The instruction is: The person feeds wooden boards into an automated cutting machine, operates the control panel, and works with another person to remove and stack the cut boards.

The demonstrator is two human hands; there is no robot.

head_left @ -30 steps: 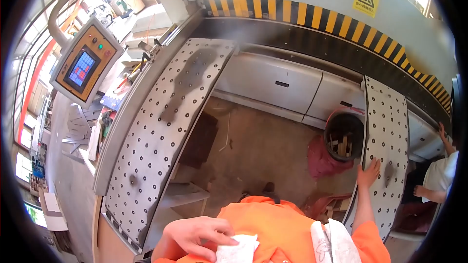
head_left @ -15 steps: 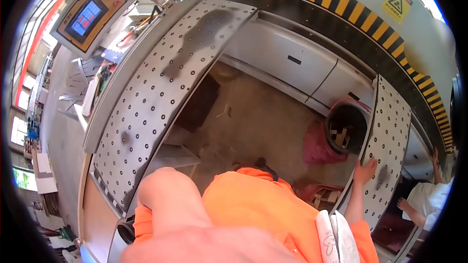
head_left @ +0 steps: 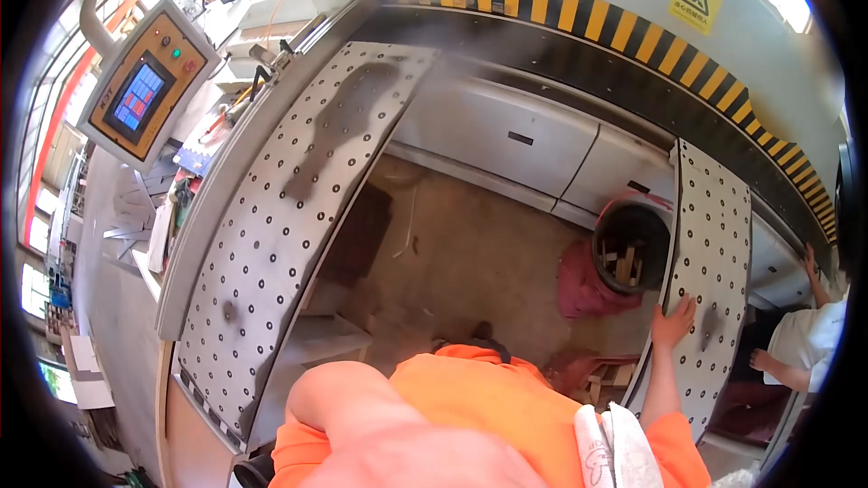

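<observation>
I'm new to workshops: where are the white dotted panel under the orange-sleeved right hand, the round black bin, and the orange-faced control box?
White dotted panel (head_left: 712, 262): head view, bare middle.
Black bin (head_left: 638, 225): head view, inner wall.
Control box (head_left: 140, 96): head view, lit screen.

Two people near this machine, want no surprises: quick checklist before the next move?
1. Right grip placed: ok, fingers spread on the right perforated table, by its inner edge.
2. Left grip accounted for: cannot tell, blurred close to the lens.
3. Co-worker's hand away from the machine: not ok, it looks close to the right end of the striped band.
4. Control screen on: ok, lit.
5. Control screen readout right: cannot tell, text too small.
6. Wood pieces inside the black bin: ok.
</observation>
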